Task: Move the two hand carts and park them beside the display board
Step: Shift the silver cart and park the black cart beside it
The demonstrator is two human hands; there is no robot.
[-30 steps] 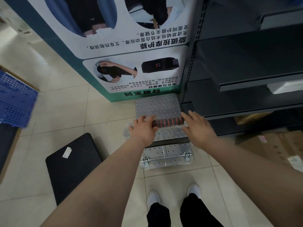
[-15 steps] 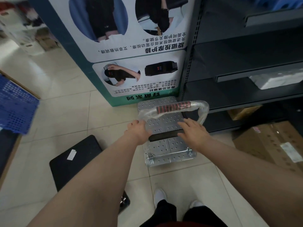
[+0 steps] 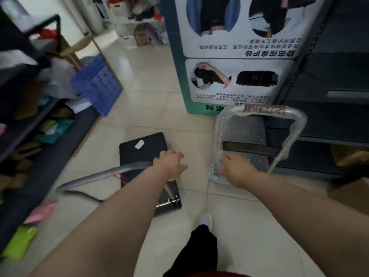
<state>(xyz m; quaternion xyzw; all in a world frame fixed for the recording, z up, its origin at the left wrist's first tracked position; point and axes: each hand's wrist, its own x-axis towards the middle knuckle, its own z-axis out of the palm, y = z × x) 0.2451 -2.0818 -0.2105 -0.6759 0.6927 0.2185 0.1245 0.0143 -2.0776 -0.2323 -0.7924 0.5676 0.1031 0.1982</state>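
A silver hand cart [image 3: 247, 130] with a perforated deck stands at the foot of the display board [image 3: 235, 47], against the dark shelving. Its plastic-wrapped handle [image 3: 263, 108] is upright. My right hand [image 3: 237, 168] hovers over the cart's near edge with fingers spread, off the handle. To the left, a black hand cart [image 3: 143, 144] sits on the floor tiles; its grey handle [image 3: 95, 176] reaches out to the lower left. My left hand [image 3: 169, 164] is above the bend of that handle, fingers loosely apart. The view is blurred.
Dark metal shelving [image 3: 329, 76] lines the right side, with a cardboard box [image 3: 351, 194] on the floor below it. On the left, a low shelf [image 3: 40, 136] holds packets, and a blue crate [image 3: 97, 82] leans there. My foot [image 3: 205, 218] is behind the carts.
Both hands let go of the silver cart's handle, which now stands upright. The view swung left, and my left hand moved over to the black cart's handle.
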